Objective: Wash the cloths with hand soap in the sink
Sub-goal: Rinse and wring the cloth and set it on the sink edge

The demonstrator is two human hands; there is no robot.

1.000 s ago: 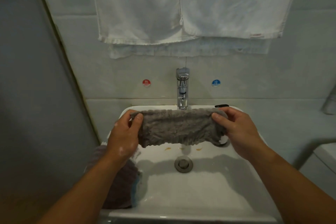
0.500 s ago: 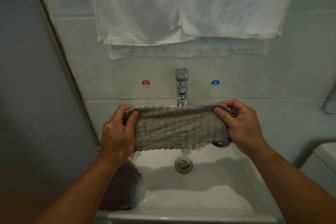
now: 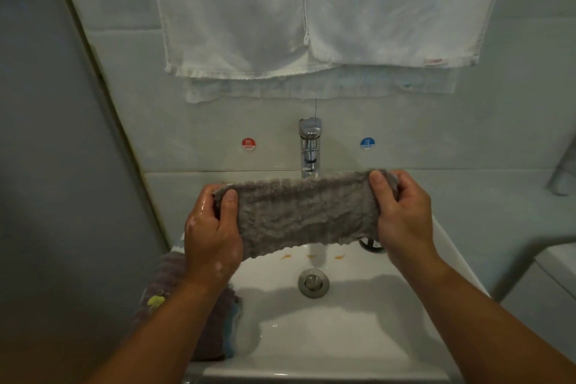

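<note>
Grey cloth [image 3: 299, 215]: left hand [image 3: 212, 237] and right hand [image 3: 405, 215] pinching its ends, stretching it over the sink [image 3: 343, 337], likely inspecting before further soaping.

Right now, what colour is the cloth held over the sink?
Grey-brown, with a ribbed texture; the cloth shows best in the head view.

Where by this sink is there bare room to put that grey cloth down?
The sink floor nearer than the drain, between the forearms, is bare. The left rim is crowded by a pile of cloths. The left hand and right hand hold the grey cloth across the back.
</note>
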